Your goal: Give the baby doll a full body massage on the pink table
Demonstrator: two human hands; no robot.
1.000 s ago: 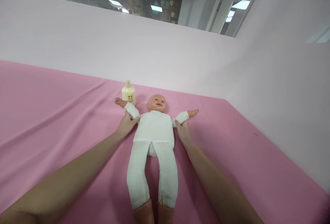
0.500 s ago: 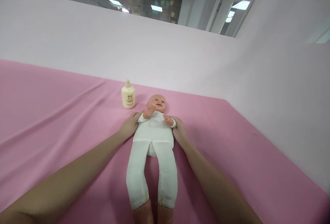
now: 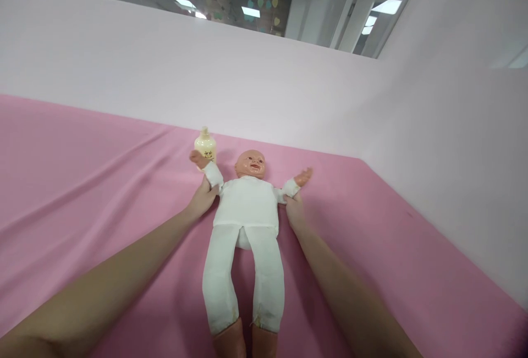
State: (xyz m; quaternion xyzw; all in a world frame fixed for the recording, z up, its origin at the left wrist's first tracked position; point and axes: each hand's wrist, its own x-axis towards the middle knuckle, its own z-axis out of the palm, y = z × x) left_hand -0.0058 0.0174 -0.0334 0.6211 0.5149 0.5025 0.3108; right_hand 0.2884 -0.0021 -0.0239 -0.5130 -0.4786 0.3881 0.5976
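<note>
The baby doll in the white cloth bodysuit, plastic head and hands, is lying flat on its back on the big pink fabric-covered surface. Its long axis runs pretty much straight away from the person, head at the far end near the pale pink wall and feet closest to the camera. So both arms reach forward along either side of its body and land about equally far up, at the shoulders. The left hand is closed around the doll's upper arm on that side, and the right hand is gripping the other sleeve near the cuff, with both doll arms spread out and angled up. A small cream plastic lotion bottle stands just behind the raised doll hand on the left.
</note>
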